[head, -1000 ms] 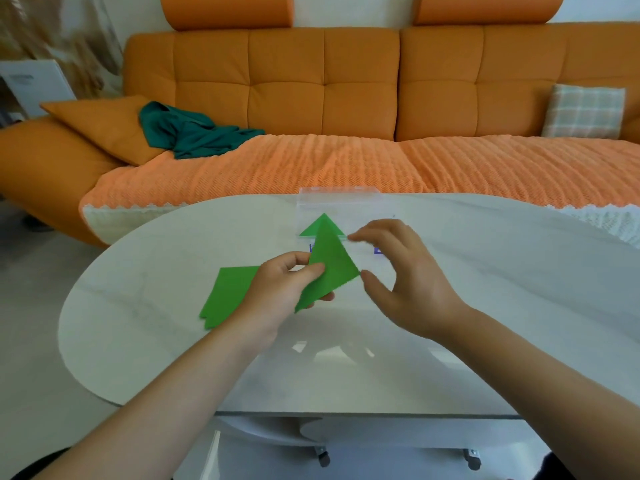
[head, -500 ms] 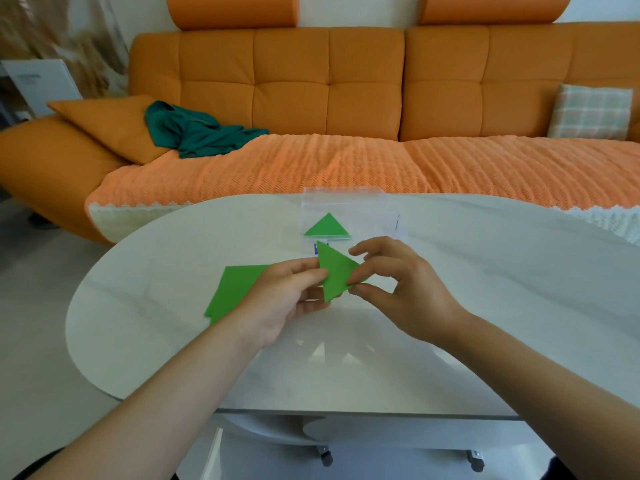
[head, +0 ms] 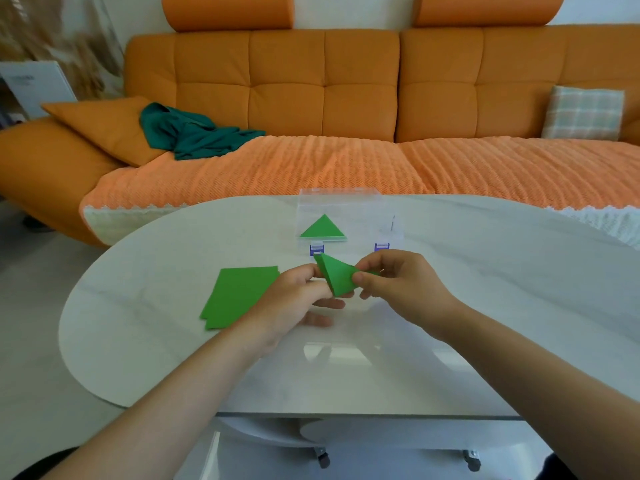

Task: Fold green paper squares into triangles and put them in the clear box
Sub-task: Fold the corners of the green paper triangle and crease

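Observation:
A folded green paper triangle [head: 336, 273] is held above the white table between both hands. My left hand [head: 294, 299] pinches its left edge and my right hand [head: 398, 282] pinches its right corner. Just behind the hands stands the clear box [head: 367, 216] with purple latches; a green triangle [head: 322, 227] lies inside on its left. A small stack of flat green paper squares [head: 239, 294] lies on the table to the left of my left hand.
The white oval table [head: 519, 306] has its far edge just behind the box. An orange sofa [head: 325, 95] with a teal cloth [head: 194, 133] and a plaid cushion [head: 583, 112] stands beyond.
The paper went from a larger triangle held by my left hand to a smaller folded one. My right hand closed in and now pinches its right corner.

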Demonstrator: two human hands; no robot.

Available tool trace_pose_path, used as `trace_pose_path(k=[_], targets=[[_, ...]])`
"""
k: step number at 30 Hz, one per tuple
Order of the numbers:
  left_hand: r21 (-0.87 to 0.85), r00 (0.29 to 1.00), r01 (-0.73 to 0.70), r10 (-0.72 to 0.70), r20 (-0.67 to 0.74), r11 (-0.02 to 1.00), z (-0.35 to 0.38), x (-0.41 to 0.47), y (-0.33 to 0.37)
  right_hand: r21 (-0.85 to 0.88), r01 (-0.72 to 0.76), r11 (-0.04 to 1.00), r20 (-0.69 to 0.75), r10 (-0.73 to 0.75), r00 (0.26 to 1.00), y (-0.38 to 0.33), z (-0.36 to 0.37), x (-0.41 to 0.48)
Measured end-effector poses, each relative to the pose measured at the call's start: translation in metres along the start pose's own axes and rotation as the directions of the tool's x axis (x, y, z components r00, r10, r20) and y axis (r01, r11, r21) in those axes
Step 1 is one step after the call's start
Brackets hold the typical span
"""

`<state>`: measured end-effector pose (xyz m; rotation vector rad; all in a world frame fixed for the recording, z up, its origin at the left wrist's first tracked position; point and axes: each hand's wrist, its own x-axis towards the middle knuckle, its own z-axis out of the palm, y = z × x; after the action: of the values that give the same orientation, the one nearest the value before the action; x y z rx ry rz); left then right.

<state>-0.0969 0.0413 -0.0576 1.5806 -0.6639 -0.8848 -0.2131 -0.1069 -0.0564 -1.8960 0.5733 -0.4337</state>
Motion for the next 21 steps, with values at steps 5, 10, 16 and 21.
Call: trace_pose_path(k=[5, 10, 16, 21], targets=[[0.047, 0.970, -0.141, 0.147, -0.192, 0.989, 0.001, 0.006, -0.008, -0.001, 0.033, 0.999, 0.002, -0.033, 0.999, -0.002, -0.001, 0.000], [0.049, 0.978, -0.131, 0.137, -0.159, 0.990, 0.001, 0.009, -0.012, -0.010, 0.013, 1.000, 0.000, -0.013, 1.000, -0.004, -0.001, 0.001], [0.055, 0.977, -0.151, 0.158, -0.144, 0.987, 0.001, 0.009, -0.013, -0.042, -0.033, 0.999, 0.034, 0.035, 0.999, -0.005, -0.007, 0.002], [0.133, 0.940, -0.291, 0.309, -0.146, 0.947, -0.006, 0.009, -0.011, -0.044, -0.064, 0.997, 0.092, 0.068, 0.993, -0.003, -0.013, 0.006]])
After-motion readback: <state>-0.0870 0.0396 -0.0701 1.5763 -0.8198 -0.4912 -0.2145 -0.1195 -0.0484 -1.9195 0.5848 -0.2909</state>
